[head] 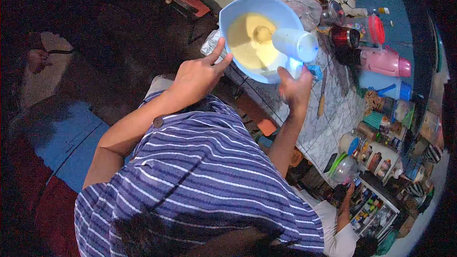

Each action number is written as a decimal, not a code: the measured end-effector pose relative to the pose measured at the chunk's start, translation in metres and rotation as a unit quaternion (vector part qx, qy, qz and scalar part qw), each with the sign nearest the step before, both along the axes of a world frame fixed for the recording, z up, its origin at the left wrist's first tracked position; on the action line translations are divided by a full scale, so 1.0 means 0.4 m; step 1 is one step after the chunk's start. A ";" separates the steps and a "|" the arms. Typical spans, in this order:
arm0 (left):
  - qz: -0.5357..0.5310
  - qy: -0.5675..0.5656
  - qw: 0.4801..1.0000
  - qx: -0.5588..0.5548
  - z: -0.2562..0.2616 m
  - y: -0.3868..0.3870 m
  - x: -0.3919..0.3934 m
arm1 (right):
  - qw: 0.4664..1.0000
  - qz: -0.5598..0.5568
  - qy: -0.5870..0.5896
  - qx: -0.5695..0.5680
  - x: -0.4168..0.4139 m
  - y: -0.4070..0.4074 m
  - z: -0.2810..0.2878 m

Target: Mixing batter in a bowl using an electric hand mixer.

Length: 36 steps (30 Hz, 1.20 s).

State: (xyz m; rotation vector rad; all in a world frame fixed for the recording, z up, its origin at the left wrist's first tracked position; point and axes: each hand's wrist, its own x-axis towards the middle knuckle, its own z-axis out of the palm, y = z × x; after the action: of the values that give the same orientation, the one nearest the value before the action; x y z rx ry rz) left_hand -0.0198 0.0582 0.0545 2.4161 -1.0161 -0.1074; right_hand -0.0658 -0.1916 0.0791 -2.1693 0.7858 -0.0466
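A light blue plastic bowl (pixel 262 3) holds a pale yellow batter-like mixture (pixel 242 39). My left hand (pixel 201 73) has its fingers against the bowl's near left rim. In my right hand (pixel 296 85) is a whitish handheld device (pixel 294 44), probably a hand mixer, with a blue glow at its handle. It is tilted over the bowl's right side and looks blurred. A round shape shows in the middle of the mixture; whether it is part of the device I cannot tell. Crumpled foil (pixel 210 44) lies beside the bowl's left side.
On the marble-patterned tiled counter (pixel 328 132) lies a knife with a wooden handle (pixel 321 106). Behind it stand a pink thermos (pixel 385 61), a jar with a red lid (pixel 376 29), a dark red canister (pixel 344 37) and a clear plastic bag (pixel 303 7). Another person (pixel 337 221) is at the lower right.
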 end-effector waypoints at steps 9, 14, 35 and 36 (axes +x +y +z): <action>-0.001 0.005 1.000 -0.001 -0.001 -0.003 0.005 | 0.996 0.073 -0.028 0.052 -0.030 0.039 0.000; 0.000 0.007 1.000 -0.013 -0.004 -0.001 0.006 | 0.996 0.075 -0.009 0.055 -0.078 0.034 0.030; 0.006 0.002 1.000 -0.021 -0.022 -0.001 -0.002 | 0.993 -0.016 -0.020 0.114 -0.055 0.001 0.011; 0.006 0.002 1.000 -0.021 -0.020 -0.001 -0.002 | 0.997 0.014 -0.027 0.075 -0.053 0.001 -0.002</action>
State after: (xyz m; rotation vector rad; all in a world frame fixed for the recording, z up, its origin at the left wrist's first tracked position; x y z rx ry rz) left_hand -0.0205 0.0579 0.0464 2.3834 -0.9914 -0.0872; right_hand -0.0870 -0.1912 0.0782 -2.0293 0.7048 -0.0299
